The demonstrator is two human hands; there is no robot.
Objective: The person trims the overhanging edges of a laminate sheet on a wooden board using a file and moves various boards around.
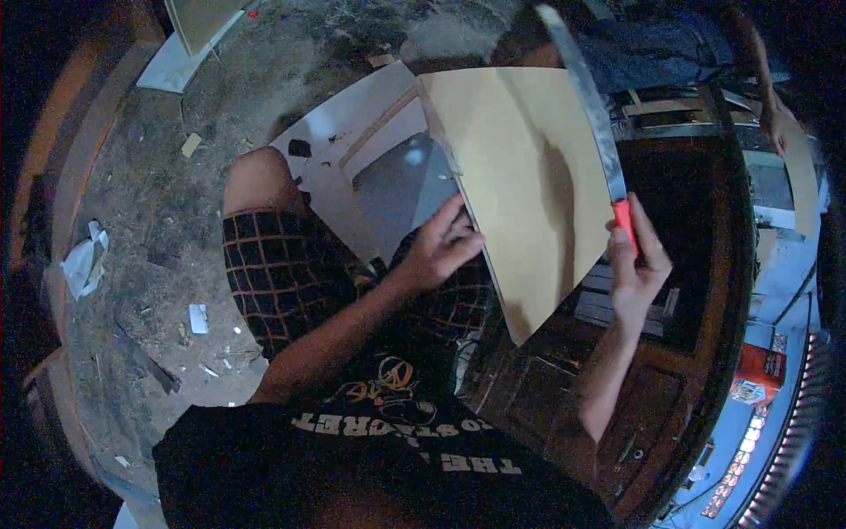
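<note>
A stiff cream-coloured sheet [520, 167] stands tilted in front of me, a dark shadow running down its face. Its left edge is pinched by my left hand [442, 244], near the lower half of that side. In my right hand [639, 260] is a long knife [597, 123] with a red handle, gripped with the blade pointing up and away. The blade lies along the sheet's right edge; whether it touches cannot be told. Behind the sheet, a white panel [366, 132] with a worn, stained surface rests by my bare knee.
Paper scraps and a crumpled white bag [86, 260] litter the floor at left. Dark wooden furniture [679, 220] stands at right. Beyond it, another person's hand [775, 123] is at a pale curved strip [800, 181]. A red box [760, 372] sits at far right.
</note>
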